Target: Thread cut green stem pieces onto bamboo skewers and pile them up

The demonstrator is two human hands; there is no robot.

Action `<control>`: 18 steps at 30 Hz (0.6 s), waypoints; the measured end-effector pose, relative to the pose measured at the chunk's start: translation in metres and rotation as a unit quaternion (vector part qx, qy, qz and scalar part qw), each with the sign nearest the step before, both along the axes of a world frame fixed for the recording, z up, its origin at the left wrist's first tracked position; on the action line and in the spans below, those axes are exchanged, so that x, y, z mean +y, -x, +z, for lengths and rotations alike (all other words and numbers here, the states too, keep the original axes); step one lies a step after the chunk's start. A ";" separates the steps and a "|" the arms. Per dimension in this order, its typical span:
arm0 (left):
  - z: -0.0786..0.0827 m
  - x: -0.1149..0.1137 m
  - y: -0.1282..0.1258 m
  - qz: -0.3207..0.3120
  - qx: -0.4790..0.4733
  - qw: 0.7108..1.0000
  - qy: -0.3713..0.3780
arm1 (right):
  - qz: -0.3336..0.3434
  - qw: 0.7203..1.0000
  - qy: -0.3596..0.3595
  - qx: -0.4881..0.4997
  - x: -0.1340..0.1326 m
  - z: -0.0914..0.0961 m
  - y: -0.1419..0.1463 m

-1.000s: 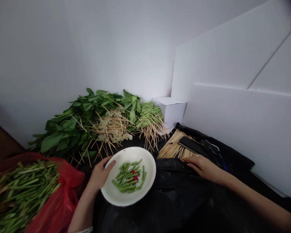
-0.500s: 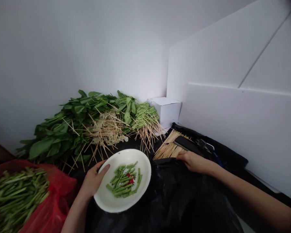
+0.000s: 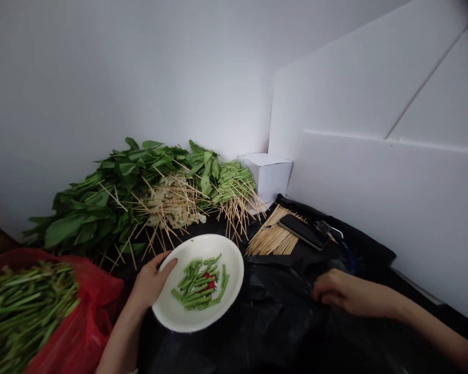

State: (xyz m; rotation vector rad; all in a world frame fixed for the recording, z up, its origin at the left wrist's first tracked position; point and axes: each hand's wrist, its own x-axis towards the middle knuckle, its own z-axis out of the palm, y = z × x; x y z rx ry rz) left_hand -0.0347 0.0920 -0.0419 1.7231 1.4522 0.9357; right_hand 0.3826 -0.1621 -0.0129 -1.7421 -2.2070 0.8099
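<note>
My left hand (image 3: 156, 279) grips the left rim of a white bowl (image 3: 170, 317), thumb over the inside edge. Several cut green stem pieces (image 3: 197, 288) lie in the bowl, over a red printed mark on its bottom. The bowl tilts slightly toward me. To the right, my right hand (image 3: 337, 291) is closed, its curled fingers on a fold of black plastic sheet (image 3: 273, 317). Ahead of that hand lies a heap of bare bamboo skewers (image 3: 273, 234), with a black phone (image 3: 304, 231) resting across its right side.
A red plastic bag (image 3: 88, 306) of green stems (image 3: 27, 306) stands at left. Along the wall are leafy greens (image 3: 86, 213), skewered pale pieces (image 3: 175, 200) and skewered green stems (image 3: 234, 182). A white box (image 3: 275, 176) sits in the corner; keys (image 3: 327, 228) lie beside the phone.
My right hand has moved right and toward me, away from the skewers, drawing the black plastic with it. More of the phone shows. The left hand and bowl stay nearly in place.
</note>
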 end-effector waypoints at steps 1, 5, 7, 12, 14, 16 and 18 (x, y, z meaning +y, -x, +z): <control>0.000 0.000 0.000 -0.002 0.000 1.000 -0.002 | -0.004 1.000 0.021 0.023 0.002 0.006 -0.001; 0.001 0.000 0.000 0.002 -0.009 1.000 -0.001 | -0.085 0.989 -0.100 0.062 0.039 0.015 0.006; 0.002 -0.001 0.000 0.010 -0.013 1.000 -0.001 | -0.120 0.981 -0.146 0.033 0.061 0.008 0.015; 0.002 -0.001 0.000 0.012 0.004 1.000 -0.004 | -0.007 0.997 -0.073 -0.012 0.066 -0.004 0.027; 0.000 0.000 0.001 0.011 0.010 1.000 -0.007 | 0.058 0.998 0.014 0.026 0.054 0.004 0.020; -0.002 0.002 0.002 0.013 0.009 1.000 -0.002 | 0.093 0.987 0.109 0.066 0.046 0.015 0.010; -0.005 0.003 0.003 0.014 0.004 1.000 0.007 | 0.083 0.982 0.146 0.089 0.048 0.022 0.002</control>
